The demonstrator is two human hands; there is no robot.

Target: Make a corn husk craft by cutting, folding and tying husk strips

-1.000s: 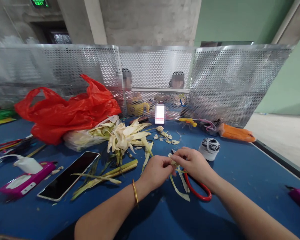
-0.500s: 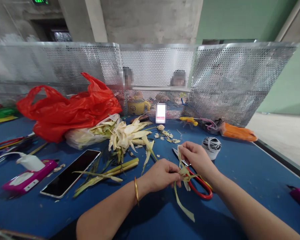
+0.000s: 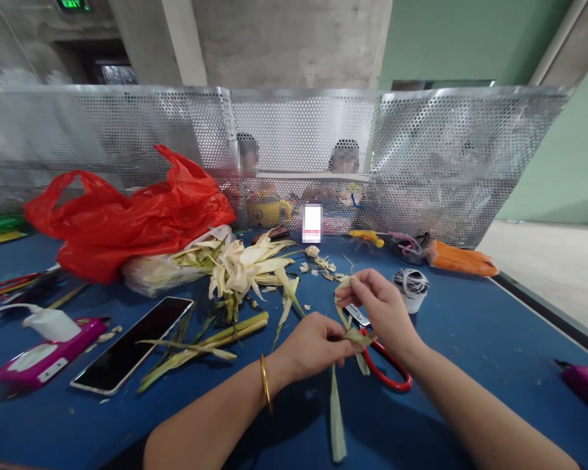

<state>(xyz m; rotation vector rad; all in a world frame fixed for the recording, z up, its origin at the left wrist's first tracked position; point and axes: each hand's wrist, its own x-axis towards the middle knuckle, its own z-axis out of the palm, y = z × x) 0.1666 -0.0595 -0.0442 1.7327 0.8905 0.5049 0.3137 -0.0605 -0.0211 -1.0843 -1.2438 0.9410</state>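
My left hand (image 3: 316, 346) pinches a folded strip of corn husk (image 3: 338, 418) whose long tail hangs down toward the table's near side. Just above it, my right hand (image 3: 379, 307) has thumb and fingers closed on the upper end of the same husk piece. Beneath my right hand lie red-handled scissors (image 3: 394, 378), with part of their blades covered. Left of my hands, dried corn husks (image 3: 242, 264) are heaped, with longer green stalks (image 3: 235, 329) nearer me. A spool of grey thread (image 3: 411, 287) stands just beyond my right wrist.
A red plastic bag (image 3: 127, 215) sits at the back left. Nearer lie a black-screened phone (image 3: 134, 343) and a magenta power strip (image 3: 53, 352) with a white charger. A perforated metal screen (image 3: 304, 143) closes the back; two people are behind it. An orange packet (image 3: 460, 258) lies right.
My right hand has shifted slightly left, drawing the husk's upper end with it. The hanging tail has swung left and now points straight down. The view has shifted slightly.
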